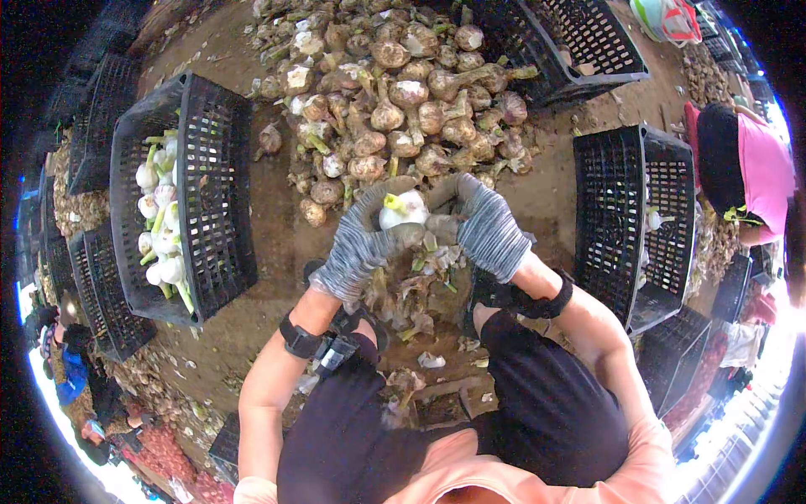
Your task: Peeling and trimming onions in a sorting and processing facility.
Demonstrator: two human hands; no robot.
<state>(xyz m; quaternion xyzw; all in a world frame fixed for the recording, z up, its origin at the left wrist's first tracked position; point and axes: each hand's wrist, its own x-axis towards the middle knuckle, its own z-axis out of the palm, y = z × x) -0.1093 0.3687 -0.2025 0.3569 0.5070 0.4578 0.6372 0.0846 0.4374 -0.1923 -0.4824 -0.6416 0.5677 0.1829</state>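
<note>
A peeled white garlic bulb [406,211] with a short green-yellow stem stub rests in the fingers of my left hand [362,242], which wears a grey striped knit glove. My right hand [488,220], gloved alike, has its thumb and fingers apart right beside the bulb's right side; whether they touch it, I cannot tell. Just beyond both hands lies a large heap of unpeeled, soil-stained garlic bulbs [403,101]. Below the hands, loose garlic skins [409,296] litter the ground between my feet.
To the left stands a black plastic crate [217,195] holding several cleaned garlic bulbs [165,220]. Another black crate [607,227] at right holds a few bulbs. A further crate [598,44] sits beyond the heap. A person in pink [765,173] works at far right; other people are at far left.
</note>
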